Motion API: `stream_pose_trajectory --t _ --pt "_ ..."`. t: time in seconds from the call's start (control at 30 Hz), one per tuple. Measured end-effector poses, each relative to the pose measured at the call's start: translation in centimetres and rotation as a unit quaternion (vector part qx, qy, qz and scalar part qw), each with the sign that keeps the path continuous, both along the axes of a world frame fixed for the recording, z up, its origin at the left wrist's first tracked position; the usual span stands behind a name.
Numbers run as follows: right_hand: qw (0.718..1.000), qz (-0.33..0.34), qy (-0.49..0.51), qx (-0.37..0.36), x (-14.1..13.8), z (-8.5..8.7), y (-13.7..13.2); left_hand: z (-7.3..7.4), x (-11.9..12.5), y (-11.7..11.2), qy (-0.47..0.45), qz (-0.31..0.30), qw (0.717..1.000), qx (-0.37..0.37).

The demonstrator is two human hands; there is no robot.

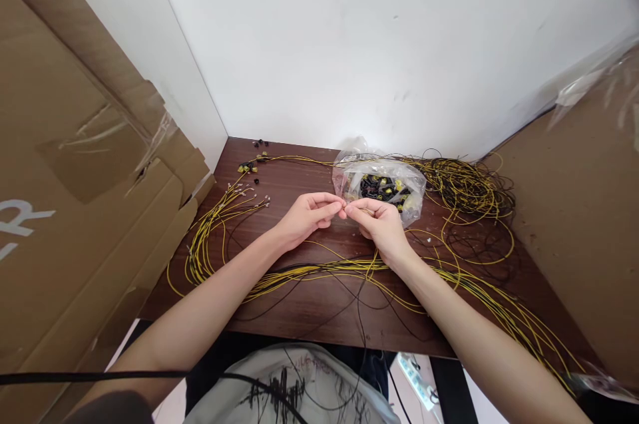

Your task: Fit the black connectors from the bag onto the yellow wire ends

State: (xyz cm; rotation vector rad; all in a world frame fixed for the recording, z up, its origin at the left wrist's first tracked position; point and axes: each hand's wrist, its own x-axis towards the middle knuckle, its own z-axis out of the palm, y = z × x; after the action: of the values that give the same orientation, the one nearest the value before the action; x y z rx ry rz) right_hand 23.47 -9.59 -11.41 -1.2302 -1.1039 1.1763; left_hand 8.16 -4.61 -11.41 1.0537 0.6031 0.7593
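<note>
Over the middle of the table, my left hand and my right hand meet fingertip to fingertip, both pinched closed. A thin yellow wire shows at the fingers of my right hand. What my left thumb and forefinger grip is too small to make out. Just behind my hands lies an opened clear plastic bag with small black and yellow parts in it. Below my hands, a long bundle of yellow and black wires runs across the table.
Wire ends with small tips fan out at left, near loose black and yellow parts. A tangled wire heap sits at right. Cardboard stands left, another brown panel right, and a white wall behind the brown table.
</note>
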Motion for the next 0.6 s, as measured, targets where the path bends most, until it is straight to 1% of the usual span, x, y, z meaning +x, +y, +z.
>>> stream_pose_trajectory --t 0.13,0.3,0.5,0.6 --pt "0.996 -0.024 -0.073 0.039 0.02 0.05 -0.15 -0.04 0.04 -0.03 0.016 0.009 1.0 0.017" --pt "0.985 -0.053 -0.15 0.071 -0.1 -0.04 -0.32 -0.16 -0.06 -0.11 0.072 0.03 0.994 0.071" --pt "0.97 -0.082 -0.211 0.085 -0.22 -0.15 -0.51 0.19 -0.02 -0.41 0.14 0.051 0.976 0.161" --pt "0.964 -0.088 -0.234 0.093 -0.23 -0.21 -0.55 0.23 0.03 -0.45 0.157 0.061 0.964 0.207"
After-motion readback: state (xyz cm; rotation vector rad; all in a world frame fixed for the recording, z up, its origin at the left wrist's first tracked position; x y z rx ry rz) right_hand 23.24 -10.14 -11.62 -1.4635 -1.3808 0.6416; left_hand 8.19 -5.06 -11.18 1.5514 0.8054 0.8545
